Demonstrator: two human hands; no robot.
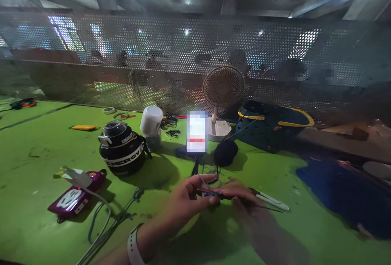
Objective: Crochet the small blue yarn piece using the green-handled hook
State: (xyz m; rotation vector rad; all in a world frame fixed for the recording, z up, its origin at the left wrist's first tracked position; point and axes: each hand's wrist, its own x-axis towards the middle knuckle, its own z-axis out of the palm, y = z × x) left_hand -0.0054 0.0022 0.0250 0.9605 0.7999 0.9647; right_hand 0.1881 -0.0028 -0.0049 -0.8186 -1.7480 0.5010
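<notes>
My left hand [192, 195], wearing a white wristband, pinches a small blue-purple piece of yarn work [209, 194] between thumb and fingers. A strand of yarn loops over its index finger. Close against it, my right hand [241, 195] is closed on a thin crochet hook [270, 208], whose far end sticks out to the right. The hook's tip is hard to make out at the yarn work. Beyond both hands lies a dark ball of yarn [226, 153]. A white-handled tool [273, 201] lies just right of my right hand.
A phone [197, 132] stands upright before a small fan [224, 87]. Left are a black jug [124, 151], a white container [152, 119], a purple power bank [77, 195] with cables, and a yellow cutter [84, 127]. Right are a dark basket [262, 130] and blue cloth [342, 191].
</notes>
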